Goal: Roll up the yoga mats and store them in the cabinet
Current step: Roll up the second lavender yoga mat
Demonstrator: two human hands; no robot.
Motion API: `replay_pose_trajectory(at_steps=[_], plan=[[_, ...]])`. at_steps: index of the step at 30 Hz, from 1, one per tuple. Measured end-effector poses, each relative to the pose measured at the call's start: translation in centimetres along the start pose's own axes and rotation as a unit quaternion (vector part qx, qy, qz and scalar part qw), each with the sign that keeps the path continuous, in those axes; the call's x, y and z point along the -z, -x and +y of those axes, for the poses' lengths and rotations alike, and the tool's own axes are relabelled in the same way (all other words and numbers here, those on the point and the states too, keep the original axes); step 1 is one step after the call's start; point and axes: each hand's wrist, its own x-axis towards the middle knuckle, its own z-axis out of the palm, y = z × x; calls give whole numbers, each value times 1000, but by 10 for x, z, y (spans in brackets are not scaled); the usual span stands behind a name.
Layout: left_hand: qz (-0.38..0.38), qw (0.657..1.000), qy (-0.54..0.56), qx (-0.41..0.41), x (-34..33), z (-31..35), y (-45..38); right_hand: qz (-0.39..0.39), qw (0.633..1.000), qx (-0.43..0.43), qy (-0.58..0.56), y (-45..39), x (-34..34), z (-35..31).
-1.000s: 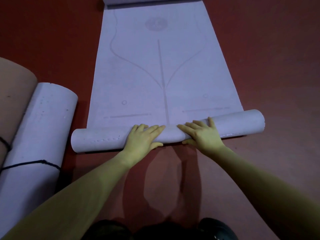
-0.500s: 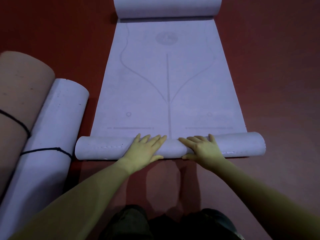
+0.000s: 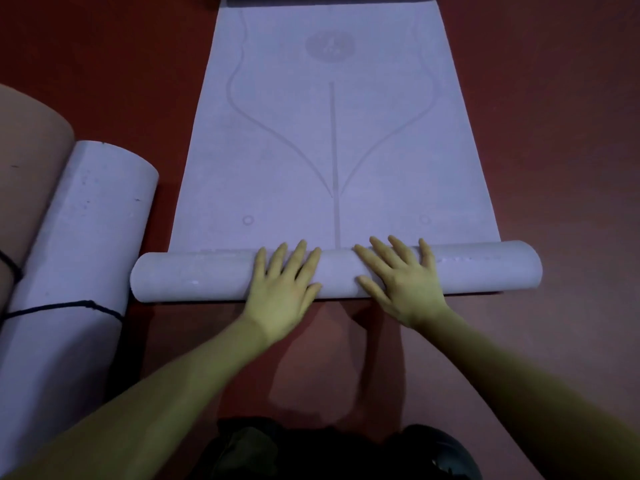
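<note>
A pale lilac yoga mat [image 3: 332, 140] with printed alignment lines lies flat on the red floor, stretching away from me. Its near end is wound into a roll [image 3: 194, 275] lying crosswise. My left hand [image 3: 284, 289] presses flat on the roll just left of centre, fingers straight and spread. My right hand [image 3: 398, 282] presses flat on it just right of centre, fingers likewise spread. The mat's far end at the top edge curls up, mostly out of frame.
At the left lie two rolled mats side by side: a lilac one [image 3: 79, 244] tied with a black cord [image 3: 65, 304] and a tan one [image 3: 27, 161] beyond it. Red floor [image 3: 561, 168] surrounds the mat. My dark-clothed knees [image 3: 332, 452] are at the bottom.
Both hands have pushed the roll forward over the mat; the printed short lines near the roll are now covered and the roll looks thicker. The fingers have spread wider.
</note>
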Motion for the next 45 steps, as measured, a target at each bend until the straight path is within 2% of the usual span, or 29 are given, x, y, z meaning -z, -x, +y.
replay_pose_trajectory(at_steps=[3,6,10,12,14,20,22,29,32,36,37,40,45], plan=[[2,998,10,62,5,17,3,-18,1000,-8,-1,-23,2,7],[-23,996,15,83,7,14,-11,-4,1000,-28,4,-33,0,7],[-49,995,36,76,7,2,-33,101,995,2,12,-22,-4,1],[-56,994,62,75,10,-5,-47,120,992,29,5,-12,-7,-2],[-80,990,79,81,17,-10,-57,112,993,28,-7,-14,-8,0],[-21,995,45,87,23,-2,-43,6,999,-18,-28,-64,3,11],[-48,992,74,87,25,-4,-42,2,999,-23,-31,-68,2,11],[-115,986,97,74,25,-27,-85,107,992,15,66,-47,-7,14],[-146,983,96,54,29,-40,-107,76,995,14,66,-59,-4,22],[-66,997,44,-24,36,-47,-117,19,997,3,74,-86,4,28],[-75,996,25,-39,36,-46,-118,7,997,0,78,-92,5,30],[-145,989,-4,-17,31,-45,-129,-35,996,-8,81,-109,9,34],[-153,988,25,1,27,-53,-142,-60,995,3,76,-124,9,39]])
